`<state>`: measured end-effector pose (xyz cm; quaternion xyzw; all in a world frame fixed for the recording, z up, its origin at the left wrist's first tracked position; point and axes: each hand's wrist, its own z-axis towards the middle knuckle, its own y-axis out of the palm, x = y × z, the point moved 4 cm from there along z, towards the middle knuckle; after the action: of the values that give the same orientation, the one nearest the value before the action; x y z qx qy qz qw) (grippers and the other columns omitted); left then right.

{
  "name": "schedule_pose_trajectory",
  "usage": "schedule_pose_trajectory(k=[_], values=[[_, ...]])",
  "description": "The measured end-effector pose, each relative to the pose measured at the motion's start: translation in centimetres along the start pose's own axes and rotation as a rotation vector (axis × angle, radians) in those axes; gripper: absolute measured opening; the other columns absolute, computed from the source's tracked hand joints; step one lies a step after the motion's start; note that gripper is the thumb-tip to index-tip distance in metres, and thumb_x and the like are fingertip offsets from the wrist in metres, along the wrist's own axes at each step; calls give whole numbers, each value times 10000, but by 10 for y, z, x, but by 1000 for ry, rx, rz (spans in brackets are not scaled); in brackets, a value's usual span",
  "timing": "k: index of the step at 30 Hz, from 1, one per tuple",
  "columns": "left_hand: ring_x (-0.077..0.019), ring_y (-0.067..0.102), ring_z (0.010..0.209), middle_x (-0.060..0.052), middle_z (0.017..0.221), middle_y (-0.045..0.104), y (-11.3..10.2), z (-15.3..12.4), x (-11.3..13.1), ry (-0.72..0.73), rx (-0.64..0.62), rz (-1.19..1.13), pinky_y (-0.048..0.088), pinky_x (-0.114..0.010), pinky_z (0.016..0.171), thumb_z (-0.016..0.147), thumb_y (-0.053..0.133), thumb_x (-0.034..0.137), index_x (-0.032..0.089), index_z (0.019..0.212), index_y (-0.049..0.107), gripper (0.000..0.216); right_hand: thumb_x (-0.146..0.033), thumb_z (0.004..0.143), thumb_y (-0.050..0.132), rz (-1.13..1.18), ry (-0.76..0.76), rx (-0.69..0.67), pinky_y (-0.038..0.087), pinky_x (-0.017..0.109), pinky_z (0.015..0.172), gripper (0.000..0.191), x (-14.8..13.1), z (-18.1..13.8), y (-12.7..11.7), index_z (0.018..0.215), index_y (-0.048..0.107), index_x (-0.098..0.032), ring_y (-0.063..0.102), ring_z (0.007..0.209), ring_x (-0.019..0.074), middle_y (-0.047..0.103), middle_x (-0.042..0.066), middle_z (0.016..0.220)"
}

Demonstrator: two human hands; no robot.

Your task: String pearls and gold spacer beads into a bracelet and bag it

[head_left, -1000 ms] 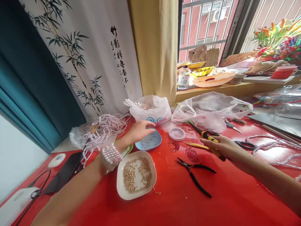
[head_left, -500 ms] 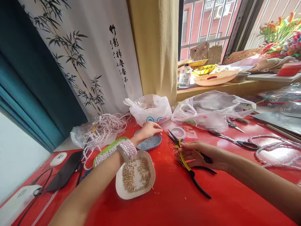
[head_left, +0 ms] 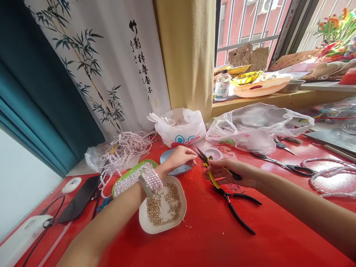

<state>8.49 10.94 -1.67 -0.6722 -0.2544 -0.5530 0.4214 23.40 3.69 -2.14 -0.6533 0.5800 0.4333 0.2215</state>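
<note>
My right hand [head_left: 226,171] is closed around needle-nose pliers [head_left: 213,178] with yellow and black handles, their jaws pointing up and left. Close to those jaws, the fingertips of my left hand [head_left: 182,156] are pinched together; anything between them is too small to make out. A wide cuff of pearl beads [head_left: 151,180] circles my left wrist. Behind that hand lies a blue tray [head_left: 166,155] of small metal bits, partly covered. Below the wrist stands a white dish [head_left: 162,228] of gold beads. A second pair of pliers [head_left: 236,211] with black handles rests below my right hand.
Pearl strands [head_left: 129,144] and a green tray [head_left: 118,180] of pearls lie left. Two plastic bags [head_left: 180,128] stand at the back. Scissors [head_left: 300,170] and a beaded strand [head_left: 330,191] lie right. A phone [head_left: 79,200] and cables are far left.
My left hand has moved slightly right, its fingertips now nearer the pliers' jaws. My right hand has shifted a little left and up with the pliers. The view has moved slightly.
</note>
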Motion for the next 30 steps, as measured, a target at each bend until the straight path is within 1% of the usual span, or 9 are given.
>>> schedule_pose_trajectory(k=[3, 7, 13, 19, 24, 30], values=[[-101, 583, 487, -27, 530, 640, 0, -1, -3, -20, -9, -41, 480, -223, 534, 715, 566, 117, 91, 780, 639, 101, -270, 858, 463, -28, -25, 5, 487, 253, 663, 266, -1, 2, 1, 672, 598, -136, 616, 682, 142, 675, 87, 741], [-92, 572, 473, -12, 509, 626, 0, -3, -2, -28, -7, -64, 467, -212, 524, 710, 558, 100, 89, 789, 641, 114, -272, 853, 468, -69, -55, 19, 475, 228, 630, 261, -1, 3, 3, 671, 600, -140, 603, 656, 127, 679, 82, 756], [-93, 561, 469, -15, 509, 622, 0, -5, 2, -14, -2, -68, 441, -215, 526, 691, 595, 132, 86, 756, 649, 97, -289, 832, 504, -145, -86, 41, 464, 221, 628, 250, -3, 3, 5, 643, 583, -145, 598, 691, 132, 671, 80, 771], [-82, 555, 487, -26, 550, 628, 0, -4, 0, -6, -6, -84, 453, -216, 548, 715, 598, 169, 89, 675, 623, 93, -317, 809, 536, -200, -132, 39, 458, 227, 613, 243, -4, 3, 10, 637, 568, -148, 582, 679, 129, 655, 81, 797], [-91, 573, 508, -35, 572, 643, 2, -6, 1, -55, -26, -106, 463, -221, 552, 705, 639, 226, 99, 670, 615, 134, -333, 799, 545, -239, -162, 74, 448, 228, 621, 219, -5, 2, 13, 687, 577, -147, 592, 737, 145, 646, 87, 802], [-88, 584, 542, -53, 643, 672, -7, -18, 1, -145, -27, -140, 467, -214, 576, 696, 656, 302, 107, 705, 632, 197, -362, 785, 556, -272, -217, 105, 414, 209, 554, 265, -6, 4, 9, 629, 552, -148, 561, 645, 120, 614, 54, 722]])
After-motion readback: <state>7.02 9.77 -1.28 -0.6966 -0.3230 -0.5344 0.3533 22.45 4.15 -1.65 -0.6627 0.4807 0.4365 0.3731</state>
